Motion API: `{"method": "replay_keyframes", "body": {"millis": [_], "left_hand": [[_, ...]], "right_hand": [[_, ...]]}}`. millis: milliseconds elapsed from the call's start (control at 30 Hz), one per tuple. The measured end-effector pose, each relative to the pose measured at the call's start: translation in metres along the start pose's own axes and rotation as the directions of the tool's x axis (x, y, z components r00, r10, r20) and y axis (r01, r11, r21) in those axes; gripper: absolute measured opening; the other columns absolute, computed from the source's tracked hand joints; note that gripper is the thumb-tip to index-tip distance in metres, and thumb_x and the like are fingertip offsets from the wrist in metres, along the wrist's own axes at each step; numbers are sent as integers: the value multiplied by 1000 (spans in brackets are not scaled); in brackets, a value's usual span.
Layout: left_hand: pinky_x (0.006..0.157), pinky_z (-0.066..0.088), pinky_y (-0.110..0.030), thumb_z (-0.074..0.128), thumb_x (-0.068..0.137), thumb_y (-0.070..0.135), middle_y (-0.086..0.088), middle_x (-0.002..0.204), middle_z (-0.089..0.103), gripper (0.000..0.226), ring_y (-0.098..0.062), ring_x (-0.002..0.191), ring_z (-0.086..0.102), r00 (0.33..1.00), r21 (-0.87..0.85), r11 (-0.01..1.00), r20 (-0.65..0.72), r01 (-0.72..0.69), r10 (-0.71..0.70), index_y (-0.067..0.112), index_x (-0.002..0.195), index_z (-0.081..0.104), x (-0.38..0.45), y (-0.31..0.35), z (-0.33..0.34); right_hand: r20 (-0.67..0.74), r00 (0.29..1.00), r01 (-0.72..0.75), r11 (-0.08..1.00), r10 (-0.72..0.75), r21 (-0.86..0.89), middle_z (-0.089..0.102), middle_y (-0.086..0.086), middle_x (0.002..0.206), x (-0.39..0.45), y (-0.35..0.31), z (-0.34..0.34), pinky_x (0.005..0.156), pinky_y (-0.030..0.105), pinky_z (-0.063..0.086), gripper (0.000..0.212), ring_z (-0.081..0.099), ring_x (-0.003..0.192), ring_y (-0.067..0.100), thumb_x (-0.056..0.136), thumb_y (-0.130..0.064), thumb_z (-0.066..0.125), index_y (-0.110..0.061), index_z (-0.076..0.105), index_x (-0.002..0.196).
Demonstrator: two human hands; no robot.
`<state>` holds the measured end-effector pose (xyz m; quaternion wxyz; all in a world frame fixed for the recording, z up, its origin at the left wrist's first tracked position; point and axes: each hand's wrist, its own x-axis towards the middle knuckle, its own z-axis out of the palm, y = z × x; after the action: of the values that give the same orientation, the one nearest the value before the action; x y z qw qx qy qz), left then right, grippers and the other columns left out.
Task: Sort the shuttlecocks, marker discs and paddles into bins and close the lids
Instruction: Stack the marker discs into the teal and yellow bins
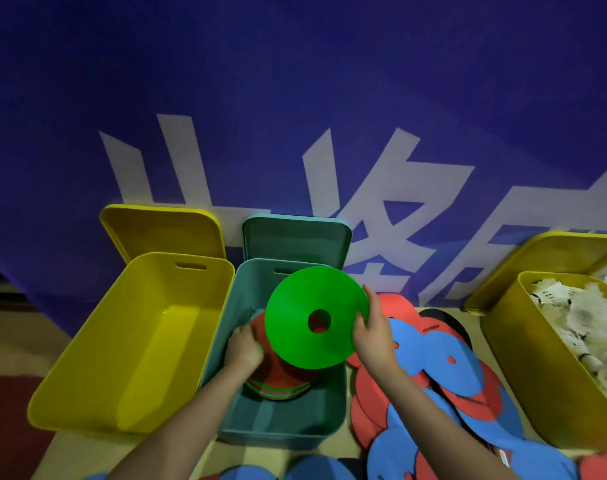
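Note:
My right hand (pixel 373 332) grips the right rim of a green marker disc (pixel 295 317) held over the teal bin (pixel 288 431). Inside that bin my left hand (pixel 243 348) rests on a stack of marker discs (pixel 277 379), red on top. Red and blue paddles (pixel 444 372) lie piled on the table right of the teal bin. An empty yellow bin (pixel 128 344) stands to the left. Another yellow bin (pixel 523 368) at the right holds white shuttlecocks (pixel 586 313).
A yellow lid (pixel 163 230) and a teal lid (pixel 295 237) lean against the blue banner wall (pixel 295 98) behind their bins. A third yellow lid (pixel 551 254) stands behind the right bin. More blue paddles (pixel 305 469) lie at the near table edge.

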<state>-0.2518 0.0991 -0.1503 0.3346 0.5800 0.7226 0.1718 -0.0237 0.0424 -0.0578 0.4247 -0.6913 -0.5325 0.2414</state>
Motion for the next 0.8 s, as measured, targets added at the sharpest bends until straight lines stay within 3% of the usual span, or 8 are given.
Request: {"method": "replay_keyframes", "body": {"millis": [67,133,233,300,367,533,667,800], "left_hand": [[105,38,-40,50,91,13,-18,134,49,46,-34,125,46,999,-80,996,-28,-26,24,11,137,46,-8,13,-13],[107,34,-37,49,93,10,-13,135,47,46,-29,127,44,979,-128,977,-129,-173,156,11,139,44,-17,21,-30],[103,39,-34,53,92,9,-9,130,51,41,-23,122,48,867,-49,899,-289,-436,405,12,133,51,-34,20,-59],[103,41,-36,54,91,11,-7,130,52,40,-22,121,49,807,61,864,-327,-501,491,11,132,52,-38,13,-69],[103,40,-37,53,92,15,-8,132,50,44,-24,122,47,814,111,875,-328,-471,479,11,136,49,-35,3,-73],[100,39,-39,42,99,14,-18,142,42,51,-33,125,46,951,-2,976,-229,-216,210,9,148,29,-27,-15,-68],[85,48,-39,40,99,13,-14,133,53,50,-29,108,58,932,31,960,-233,-279,278,17,148,29,-27,-13,-62],[87,48,-40,41,99,13,-13,132,54,50,-29,109,58,935,2,964,-243,-265,257,19,147,31,-23,-17,-62]], "right_hand": [[35,997,68,994,-65,-85,58,12,128,7,-3,4,80,28,42,57,59,107,32,90,3,41,-14,34,144],[71,990,130,980,-120,-152,60,10,124,14,-8,11,75,29,45,58,61,102,32,90,2,41,-17,34,144],[147,979,174,953,-141,-247,56,10,132,22,-18,25,83,37,49,61,61,105,32,90,-2,42,-19,30,147],[211,974,145,943,-83,-299,54,14,133,27,-25,40,84,39,47,65,59,107,35,89,-2,44,-16,26,149],[274,961,122,946,-37,-301,54,17,132,30,-29,57,86,39,46,69,58,109,37,86,-1,47,-14,23,150],[313,937,-66,960,154,-273,61,22,120,30,-16,95,86,39,44,53,58,109,40,90,-13,50,-9,35,140],[308,916,-138,922,258,-363,61,23,119,33,6,112,88,38,43,48,57,110,40,89,-7,49,-7,38,136],[317,911,-95,884,263,-458,51,24,127,32,26,124,96,38,40,59,51,117,40,85,-1,49,-5,33,141]]}}
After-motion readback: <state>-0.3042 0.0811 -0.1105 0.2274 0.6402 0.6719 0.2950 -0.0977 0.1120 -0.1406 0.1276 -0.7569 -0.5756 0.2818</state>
